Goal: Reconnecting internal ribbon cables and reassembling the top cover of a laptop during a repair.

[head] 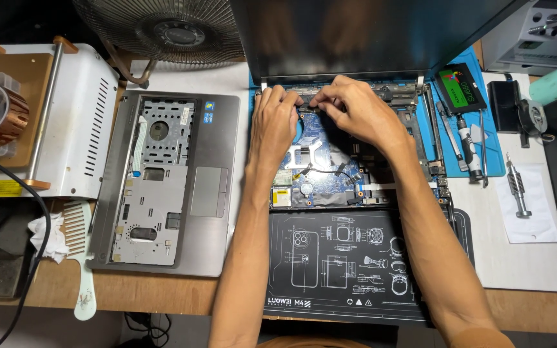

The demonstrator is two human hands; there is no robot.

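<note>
Laptop chassis, opened, dark with exposed blue motherboard [320, 151], sits directly under both hands; its dark lid [356, 32] stands up just beyond the fingertips. Grey metal palmrest cover with touchpad [169, 177] lies well off to the left of the left hand. Black rubber work mat with white line drawings [343, 261] is under the forearms, nearer the body.

Left hand [273, 125] has fingers curled together, tips pinched at a small part on the board's top edge [309, 108]; too small to identify. Right hand [356, 109] meets it at the same spot, thumb and forefinger pinched shut on it.

Risks, as I judge them:
- Both hands pulling one tiny part near the hinge: a skewed tug can tear the connector or its latch.
- Thin black cable [330, 171] runs just below the left wrist; a wrist drop snags it.
- Slim grey-and-black screwdriver [467, 148], right of the right forearm, rolls off if elbowed.
- Bare fingers on board: static risk.
</note>
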